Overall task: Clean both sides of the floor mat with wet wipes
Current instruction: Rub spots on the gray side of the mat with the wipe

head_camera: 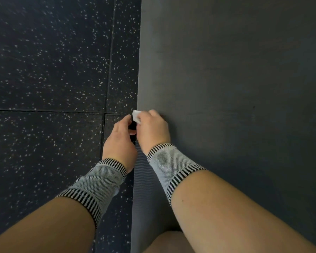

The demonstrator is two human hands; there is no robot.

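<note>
The dark grey floor mat (226, 79) lies flat and fills the right half of the head view; its left edge runs top to bottom near the middle. My right hand (152, 129) holds a small white wet wipe (136, 116) and presses it against the mat's left edge. My left hand (119, 138) is just beside it on the floor side, fingers curled round the mat's edge, which looks slightly lifted there. The fingertips of both hands are partly hidden. Both wrists wear grey knit bands with black stripes.
Dark speckled rubber floor tiles (53, 70) with seams cover the left half. A bare knee (170, 241) shows at the bottom middle, on the mat.
</note>
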